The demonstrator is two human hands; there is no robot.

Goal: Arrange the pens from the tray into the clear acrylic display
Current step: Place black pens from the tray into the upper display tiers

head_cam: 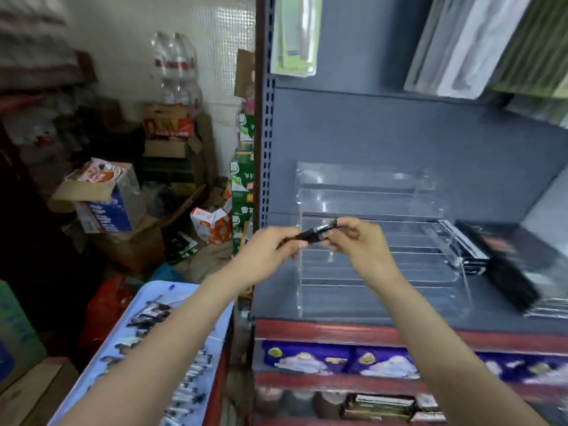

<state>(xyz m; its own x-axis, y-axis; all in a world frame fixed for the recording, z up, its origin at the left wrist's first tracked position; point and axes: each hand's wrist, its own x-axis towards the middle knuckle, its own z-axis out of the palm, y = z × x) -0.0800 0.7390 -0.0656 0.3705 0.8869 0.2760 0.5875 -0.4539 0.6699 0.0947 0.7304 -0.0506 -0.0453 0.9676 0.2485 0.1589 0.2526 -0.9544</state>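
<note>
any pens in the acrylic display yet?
No. The tiers of the clear display look bare, while both hands hold one dark pen in front of it, the left hand and the right hand.

Soft, even indoor light fills the shop, brightest on the white tiled wall (pixel 123 41) at upper left, while the far left edge falls into deep shadow. Shadows are faint across the grey shelf (pixel 384 142). Pale glints trace the edges of the clear display (pixel 368 192). Motion blur smears most of the frame: the pens on the tray (pixel 159 305) are streaked, the black boxes (pixel 507 265) at right are soft, and the pen (pixel 316 233) held between both hands is indistinct. Wide-angle distortion bends the shelf upright and stretches the forearms toward the bottom corners.
</note>
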